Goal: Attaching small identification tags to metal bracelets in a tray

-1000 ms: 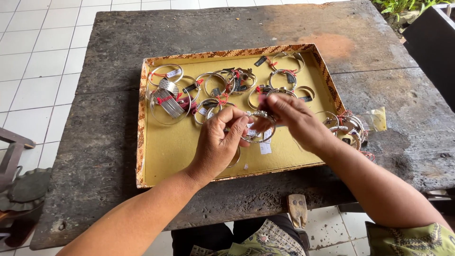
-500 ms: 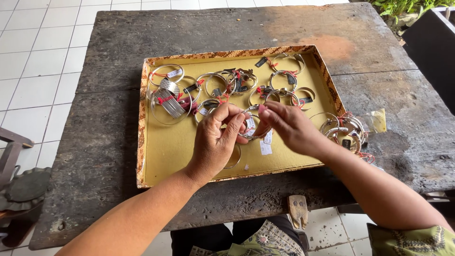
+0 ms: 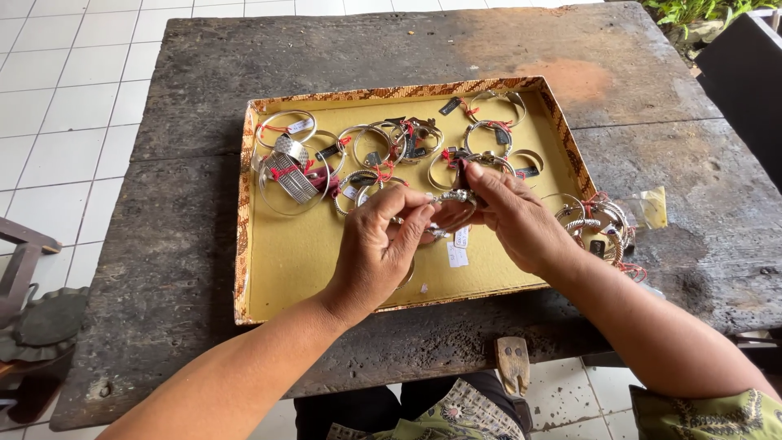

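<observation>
A shallow yellow tray (image 3: 293,261) with a patterned brown rim lies on a dark weathered wooden table (image 3: 187,81). Several silver bangles with red threads and small tags lie along its far side, among them a wide ribbed cuff (image 3: 292,177). My left hand (image 3: 379,244) and my right hand (image 3: 509,216) meet above the tray's middle. Together their fingertips pinch one silver bangle (image 3: 454,196), and a small white tag (image 3: 458,254) hangs beneath it.
A pile of twisted silver bangles (image 3: 599,224) sits on the table just right of the tray, beside a small clear plastic bag (image 3: 652,208). White tiled floor lies to the left. A dark chair edge (image 3: 745,73) stands at the far right.
Both hands lifted a bangle from the tray's centre and drew it slightly nearer. The fingers shifted from reaching into the pile to pinching the bangle between them.
</observation>
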